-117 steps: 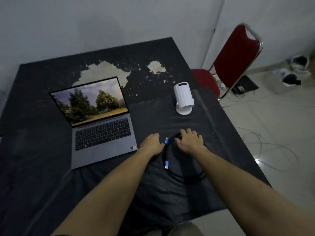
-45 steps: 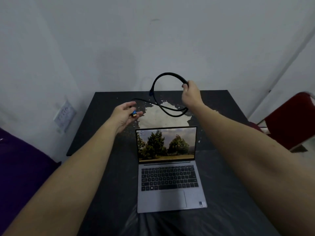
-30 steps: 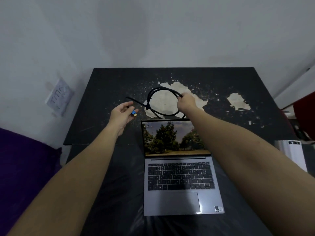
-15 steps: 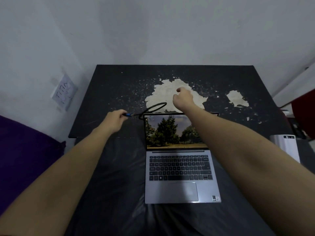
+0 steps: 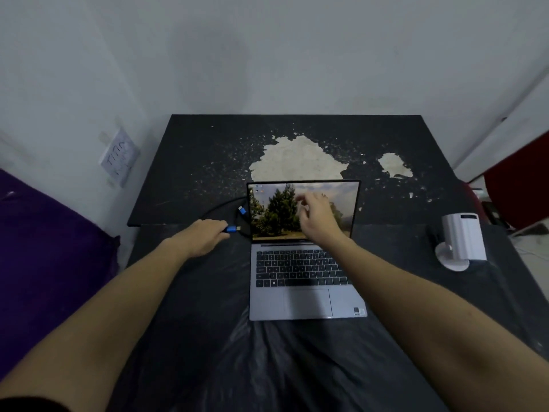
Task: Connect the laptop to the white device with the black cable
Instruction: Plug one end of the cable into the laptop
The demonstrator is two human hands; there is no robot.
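Note:
An open grey laptop (image 5: pixel 300 301) stands in the middle of the black table (image 5: pixel 208 150), its screen showing trees. My left hand (image 5: pixel 205 234) grips one blue-ended plug of the black cable (image 5: pixel 221 208), with the plug tip close to the laptop's left side. The cable loops behind that hand, and its other blue plug (image 5: pixel 242 210) lies free by the screen's left edge. My right hand (image 5: pixel 315 214) hovers in front of the screen, fingers apart, holding nothing. The white device (image 5: pixel 460 245) stands on its round base at the right of the table.
A red chair (image 5: pixel 520 191) stands past the table's right side. A purple cushion (image 5: pixel 50 263) lies at the left. A wall socket plate (image 5: pixel 118 157) sits on the left wall. Pale worn patches mark the tabletop behind the laptop.
My right hand let go of the cable loop and came back in front of the screen. My left hand moved down and right with its plug toward the laptop's left side. The cable now lies on the table.

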